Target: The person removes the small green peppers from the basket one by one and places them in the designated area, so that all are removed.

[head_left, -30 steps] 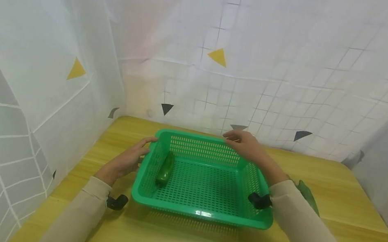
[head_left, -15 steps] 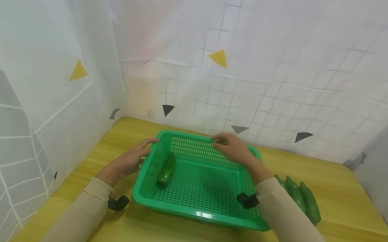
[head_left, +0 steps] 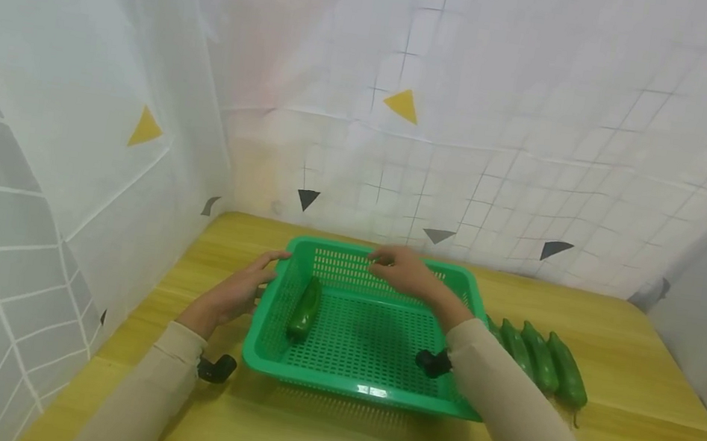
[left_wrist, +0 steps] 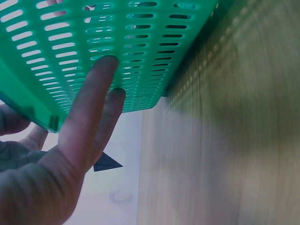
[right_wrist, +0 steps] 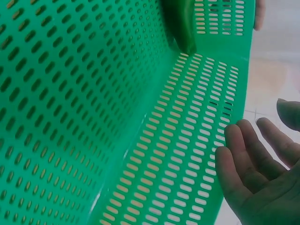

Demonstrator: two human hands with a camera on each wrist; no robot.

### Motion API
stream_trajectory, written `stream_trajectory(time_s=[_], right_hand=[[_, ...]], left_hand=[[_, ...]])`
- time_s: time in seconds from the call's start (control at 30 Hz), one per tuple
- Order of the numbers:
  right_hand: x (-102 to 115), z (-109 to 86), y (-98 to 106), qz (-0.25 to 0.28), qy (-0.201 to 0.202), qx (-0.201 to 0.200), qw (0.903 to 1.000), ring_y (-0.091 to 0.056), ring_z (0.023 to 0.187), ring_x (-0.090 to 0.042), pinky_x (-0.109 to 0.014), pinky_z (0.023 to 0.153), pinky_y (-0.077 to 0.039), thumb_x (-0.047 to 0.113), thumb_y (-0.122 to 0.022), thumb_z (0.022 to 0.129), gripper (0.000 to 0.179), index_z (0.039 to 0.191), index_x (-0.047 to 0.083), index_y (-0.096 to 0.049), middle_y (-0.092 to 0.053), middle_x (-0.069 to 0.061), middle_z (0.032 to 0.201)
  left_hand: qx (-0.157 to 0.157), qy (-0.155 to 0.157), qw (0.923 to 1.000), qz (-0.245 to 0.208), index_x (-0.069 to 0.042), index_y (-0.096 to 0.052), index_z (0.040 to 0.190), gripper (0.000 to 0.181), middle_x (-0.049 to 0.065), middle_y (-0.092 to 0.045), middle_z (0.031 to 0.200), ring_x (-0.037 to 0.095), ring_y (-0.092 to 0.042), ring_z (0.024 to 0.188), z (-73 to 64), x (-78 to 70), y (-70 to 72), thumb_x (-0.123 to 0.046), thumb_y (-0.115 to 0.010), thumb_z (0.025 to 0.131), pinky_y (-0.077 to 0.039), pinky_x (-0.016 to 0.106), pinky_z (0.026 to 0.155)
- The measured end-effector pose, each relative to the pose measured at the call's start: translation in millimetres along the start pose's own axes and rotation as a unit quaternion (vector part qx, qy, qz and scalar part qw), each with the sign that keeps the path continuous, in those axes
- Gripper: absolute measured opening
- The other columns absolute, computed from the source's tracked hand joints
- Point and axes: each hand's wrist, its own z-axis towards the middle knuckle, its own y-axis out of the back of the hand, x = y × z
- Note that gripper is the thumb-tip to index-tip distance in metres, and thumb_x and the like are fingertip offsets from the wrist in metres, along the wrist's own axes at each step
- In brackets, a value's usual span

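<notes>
A green plastic basket [head_left: 363,393] with slotted walls stands on the table. One glossy zucchini [head_left: 305,309] lies along its left inner wall; the right wrist view catches part of that zucchini [right_wrist: 180,21] too. My left hand [head_left: 236,293] rests at the basket's left rim, and in the left wrist view its straight fingers [left_wrist: 91,105] touch the slotted outer wall. Over the back rim hovers my right hand [head_left: 406,271], empty, its fingers loosely bent. From the right wrist view, the right hand's fingers [right_wrist: 253,161] spread right beside the rim with nothing between them.
Several more zucchinis [head_left: 538,358] lie side by side on the wooden table [head_left: 645,412] to the right of the basket, partly behind my right forearm. A white patterned sheet [head_left: 476,117] hangs along the table's back edge and sides.
My right hand has moved left along the basket's back rim, and its forearm now uncovers more of the zucchinis on the right. The left hand stays at the left rim.
</notes>
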Motion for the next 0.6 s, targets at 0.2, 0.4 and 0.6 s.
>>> stream_trajectory(time_s=[0.2,0.4,0.6], right_hand=[[2,7.9,-13,0.007,-0.008,0.014,0.9998,-0.059,0.121,-0.037,-0.05,0.096,-0.052,0.019,-0.059,0.102,0.039,0.134,-0.004,-0.06,-0.061,-0.021,0.132],[7,16.7,-25,0.01,-0.011,0.038,0.9992,-0.058,0.124,-0.038,-0.049,0.099,-0.05,0.02,-0.057,0.103,0.041,0.134,-0.006,-0.059,-0.061,-0.021,0.134],[10,25.0,-34,0.013,-0.019,0.052,0.9984,-0.059,0.122,-0.036,-0.048,0.097,-0.051,0.02,-0.058,0.103,0.041,0.135,-0.005,-0.059,-0.062,-0.019,0.133]], left_hand=[[-0.002,0.001,1.0,0.002,-0.027,-0.026,0.157,0.05,0.017,-0.04,0.147,0.042,-0.054,0.122,-1.7,-0.7,-0.9,-0.021,-0.039,0.108,-0.056,0.05,0.085],[-0.004,0.0,1.0,0.001,-0.027,-0.026,0.156,0.05,0.017,-0.04,0.146,0.042,-0.055,0.121,-3.6,-1.0,0.2,-0.021,-0.039,0.108,-0.056,0.049,0.084],[-0.001,-0.003,1.0,-0.001,-0.027,-0.026,0.156,0.051,0.016,-0.036,0.149,0.044,-0.05,0.127,-2.8,0.6,0.5,-0.022,-0.04,0.108,-0.055,0.05,0.085]])
